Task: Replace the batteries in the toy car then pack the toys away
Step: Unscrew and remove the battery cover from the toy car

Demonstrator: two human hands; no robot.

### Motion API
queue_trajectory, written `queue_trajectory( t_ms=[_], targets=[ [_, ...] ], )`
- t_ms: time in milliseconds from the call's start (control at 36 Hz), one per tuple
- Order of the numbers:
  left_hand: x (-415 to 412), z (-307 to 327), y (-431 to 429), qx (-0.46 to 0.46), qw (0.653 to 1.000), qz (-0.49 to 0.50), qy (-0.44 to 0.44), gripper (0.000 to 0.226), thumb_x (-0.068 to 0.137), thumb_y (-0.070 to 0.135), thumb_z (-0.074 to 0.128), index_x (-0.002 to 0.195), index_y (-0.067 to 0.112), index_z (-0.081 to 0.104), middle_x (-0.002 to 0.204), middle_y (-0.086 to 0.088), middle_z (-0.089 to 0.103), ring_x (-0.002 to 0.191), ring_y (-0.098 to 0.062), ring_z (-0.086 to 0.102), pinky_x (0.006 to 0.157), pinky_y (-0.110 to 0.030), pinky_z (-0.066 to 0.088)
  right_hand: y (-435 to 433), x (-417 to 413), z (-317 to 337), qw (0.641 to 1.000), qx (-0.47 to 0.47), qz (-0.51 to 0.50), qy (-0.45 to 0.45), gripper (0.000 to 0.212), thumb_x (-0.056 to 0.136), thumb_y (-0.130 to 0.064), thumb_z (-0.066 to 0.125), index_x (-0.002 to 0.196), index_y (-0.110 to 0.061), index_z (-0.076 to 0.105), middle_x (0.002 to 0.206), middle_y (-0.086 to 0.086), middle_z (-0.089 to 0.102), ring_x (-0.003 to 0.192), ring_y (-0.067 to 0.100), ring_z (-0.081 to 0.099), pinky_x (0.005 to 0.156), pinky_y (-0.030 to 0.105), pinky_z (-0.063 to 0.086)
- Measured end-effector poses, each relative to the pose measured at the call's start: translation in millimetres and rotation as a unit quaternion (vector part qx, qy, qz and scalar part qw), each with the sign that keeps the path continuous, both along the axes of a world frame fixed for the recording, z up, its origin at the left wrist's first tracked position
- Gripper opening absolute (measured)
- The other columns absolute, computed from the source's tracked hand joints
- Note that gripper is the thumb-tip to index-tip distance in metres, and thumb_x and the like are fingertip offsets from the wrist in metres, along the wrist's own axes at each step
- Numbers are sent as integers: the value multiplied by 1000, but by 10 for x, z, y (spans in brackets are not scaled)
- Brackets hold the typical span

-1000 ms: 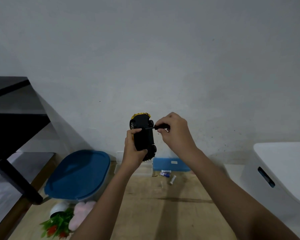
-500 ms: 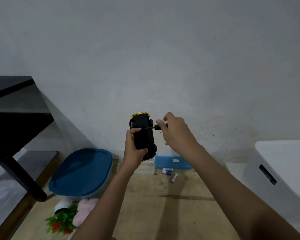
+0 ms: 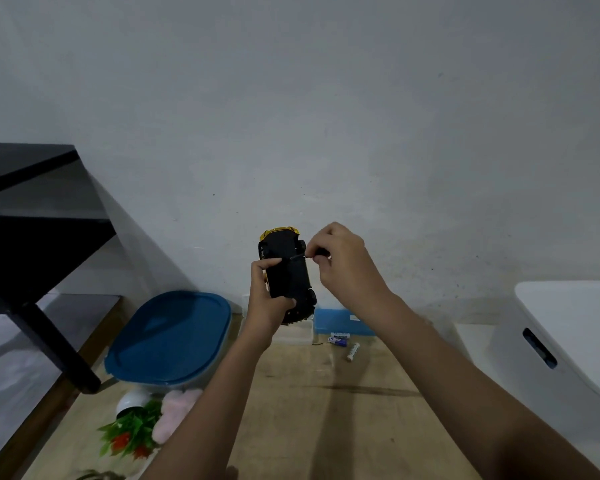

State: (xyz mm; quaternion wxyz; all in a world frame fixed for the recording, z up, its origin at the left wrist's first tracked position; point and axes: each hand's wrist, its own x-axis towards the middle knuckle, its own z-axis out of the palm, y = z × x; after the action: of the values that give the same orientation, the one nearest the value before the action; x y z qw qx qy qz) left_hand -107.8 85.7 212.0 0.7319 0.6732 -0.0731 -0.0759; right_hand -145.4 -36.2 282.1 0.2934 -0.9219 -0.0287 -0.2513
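Blue-lidded tub (image 3: 170, 337) sits on wooden surface (image 3: 326, 427), left. Toy car (image 3: 286, 271) held up before the wall (black underside toward camera). Left hand (image 3: 267, 306) grips its lower half; right hand (image 3: 343, 268) pinches small screwdriver (image 3: 298, 257), tip at underside. Batteries (image 3: 340, 339) lie below.

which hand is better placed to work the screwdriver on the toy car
Right: the right hand pinches the screwdriver, its tip on the upturned toy car; the left hand grips that car.
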Motion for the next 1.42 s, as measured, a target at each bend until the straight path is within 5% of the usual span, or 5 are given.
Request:
queue_trajectory(
  t_ms=[167,333,417,917,1417],
  targets=[
    [16,-39,70,6,1000,7,11,68,72,-26,49,110,30,41,126,-7,46,96,-20,55,59,-34,55,49,-19,-6,991,-64,-94,65,35,98,-36,39,100,-3,52,76,5,50,64,20,49,48,24,33],
    [-16,-66,59,4,1000,4,7,69,73,-25,50,103,36,42,126,-6,45,95,-21,55,62,-37,56,40,-24,-47,1000,-21,-2,-7,18,88,-2,55,99,-7,68,104,8,53,88,19,55,73,22,46],
    [-18,-49,44,1,1000,6,10,69,74,-25,50,103,36,41,126,-5,45,94,-17,54,61,-37,57,50,-92,-22,1000,-21,-17,13,31,93,-20,53,122,-10,53,114,7,43,87,19,55,76,27,49],
    [-102,-89,-68,-9,1000,-14,19,69,75,-27,44,114,28,37,118,-3,47,89,-10,55,53,-23,52,-77,-140,-103,996,-85,-29,21,22,94,-10,47,111,-6,60,106,12,55,89,27,58,78,36,50],
    [-97,-245,-96,13,999,-36,17,72,74,-26,45,116,31,37,129,-5,42,104,-23,50,60,-27,52,-441,-291,-306,990,77,3,-114,23,76,7,64,91,-9,72,91,-1,60,82,14,62,75,19,54]
  ],
)
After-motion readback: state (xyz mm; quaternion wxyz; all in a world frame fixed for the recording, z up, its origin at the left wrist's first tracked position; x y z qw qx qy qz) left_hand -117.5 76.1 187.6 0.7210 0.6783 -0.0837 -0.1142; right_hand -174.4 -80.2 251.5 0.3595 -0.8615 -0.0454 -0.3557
